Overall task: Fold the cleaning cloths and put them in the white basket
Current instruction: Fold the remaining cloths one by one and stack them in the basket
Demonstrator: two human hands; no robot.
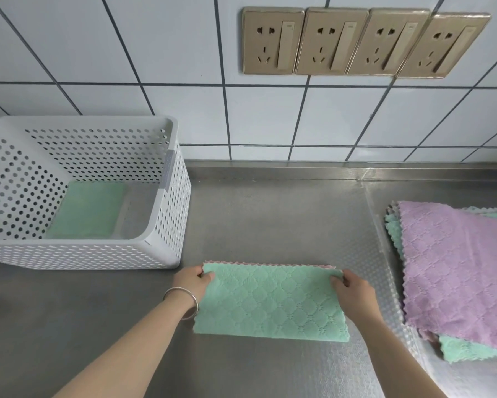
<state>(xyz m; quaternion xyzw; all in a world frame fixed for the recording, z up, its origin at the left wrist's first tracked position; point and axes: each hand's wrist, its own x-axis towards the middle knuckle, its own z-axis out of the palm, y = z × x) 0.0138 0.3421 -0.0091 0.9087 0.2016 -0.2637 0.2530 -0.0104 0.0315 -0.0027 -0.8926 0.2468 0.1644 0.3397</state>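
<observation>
A green cleaning cloth (270, 300) with a pink underside lies folded in half on the steel counter, its fold line near me and its free edges far. My left hand (194, 280) pinches its far left corner. My right hand (350, 291) pinches its far right corner. The white perforated basket (83, 254) stands at the left and holds one folded green cloth (89, 208) flat on its floor. A pile of unfolded cloths (454, 268), purple on top with green beneath, lies at the right.
The steel counter (270, 214) runs back to a tiled wall with a row of several gold sockets (362, 43). A textured mat (385, 254) covers the counter's right part under the pile. I wear a metal bangle (184, 300) on my left wrist.
</observation>
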